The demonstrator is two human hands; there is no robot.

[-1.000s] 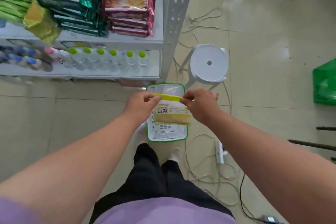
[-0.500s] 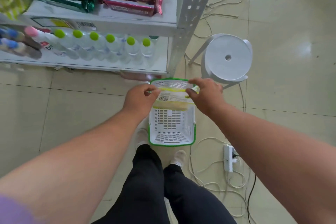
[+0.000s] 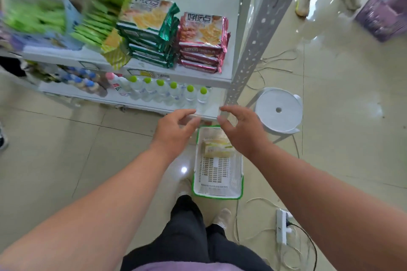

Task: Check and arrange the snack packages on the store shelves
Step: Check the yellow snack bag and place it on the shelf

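Note:
A yellow snack package [image 3: 217, 148] lies in the far end of a white basket with a green rim [image 3: 195, 180] on the floor by my feet. My left hand [image 3: 175, 130] and my right hand [image 3: 241, 131] hover above the basket's far end, both empty with fingers apart. On the shelf [image 3: 198, 76] above stand a stack of green cracker packs [image 3: 152, 35] and a stack of red cracker packs [image 3: 202, 42]. Green and yellow snack packs [image 3: 103, 28] lie further left, blurred.
Water bottles with green caps [image 3: 167, 92] line the lower shelf. A white stool [image 3: 278, 109] stands right of the shelf post [image 3: 253, 35]. Cables and a power strip [image 3: 282, 225] lie on the floor at right. A purple basket [image 3: 385, 13] sits far right.
Both hands let go of the yellow package, which now lies in the basket. The hands have risen and opened. The view has tilted up toward the shelves.

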